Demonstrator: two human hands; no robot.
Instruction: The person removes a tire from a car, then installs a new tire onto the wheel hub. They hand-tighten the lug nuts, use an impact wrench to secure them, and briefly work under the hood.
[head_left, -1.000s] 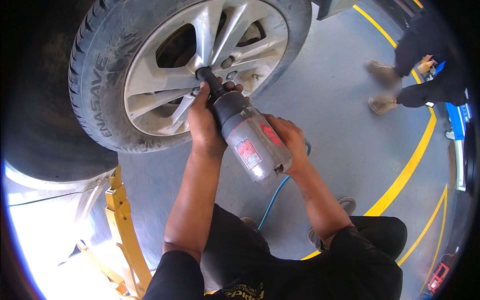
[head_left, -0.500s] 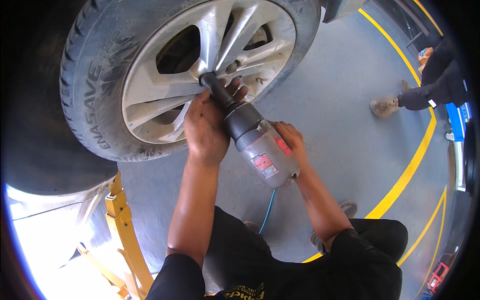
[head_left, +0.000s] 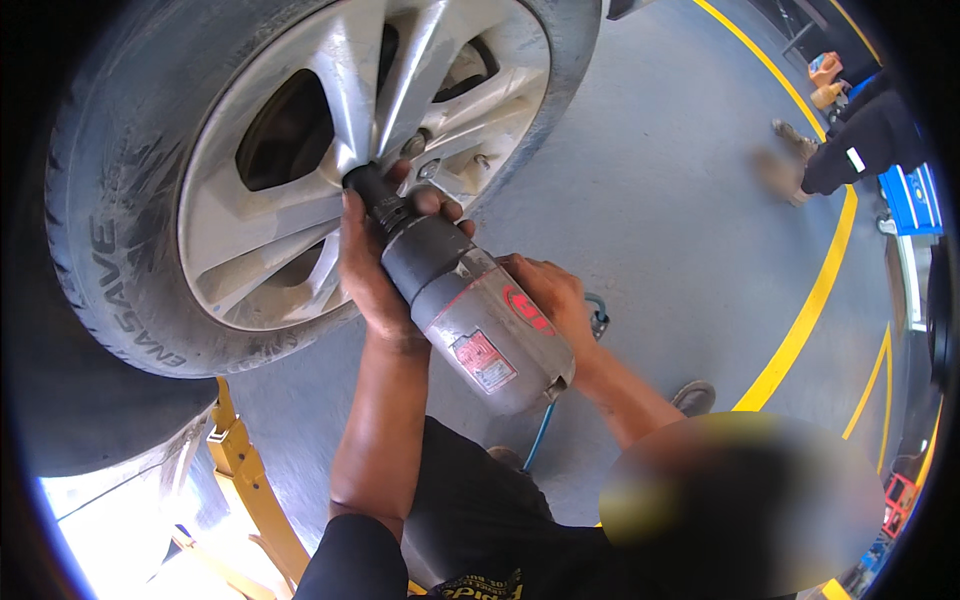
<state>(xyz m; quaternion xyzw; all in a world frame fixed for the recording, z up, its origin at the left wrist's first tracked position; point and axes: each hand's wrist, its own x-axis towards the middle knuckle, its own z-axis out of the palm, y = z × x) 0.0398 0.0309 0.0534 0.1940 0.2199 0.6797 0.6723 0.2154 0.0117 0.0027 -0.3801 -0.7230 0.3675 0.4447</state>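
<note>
A grey and black air impact wrench (head_left: pixel 500 340) points up and left at a car wheel. Its black socket (head_left: pixel 372 190) meets the middle of the silver alloy rim (head_left: pixel 262 222); whether it sits over a nut is hidden. My left hand (head_left: pixel 378 290) cups the wrench's nose and socket from below, thumb on the near side and fingertips showing beyond. My right hand (head_left: pixel 550 300) is closed round the grip behind the body, with the grip and trigger mostly hidden. Beside the socket, a wheel nut (head_left: pixel 414 145) shows in the rim. The black tyre (head_left: pixel 115 240) surrounds it.
A blue air hose (head_left: pixel 541 440) hangs below the wrench. At lower left stands a yellow lift arm (head_left: pixel 246 465). Another person's dark-trousered leg (head_left: pixel 850 150) is at far right, near a blue cabinet (head_left: pixel 910 200). Yellow lines (head_left: pixel 800 335) cross the grey floor.
The whole view has shifted, so wheel and wrench appear farther left and lower. My left fingers now curl more round the socket. The other person's foot has moved.
</note>
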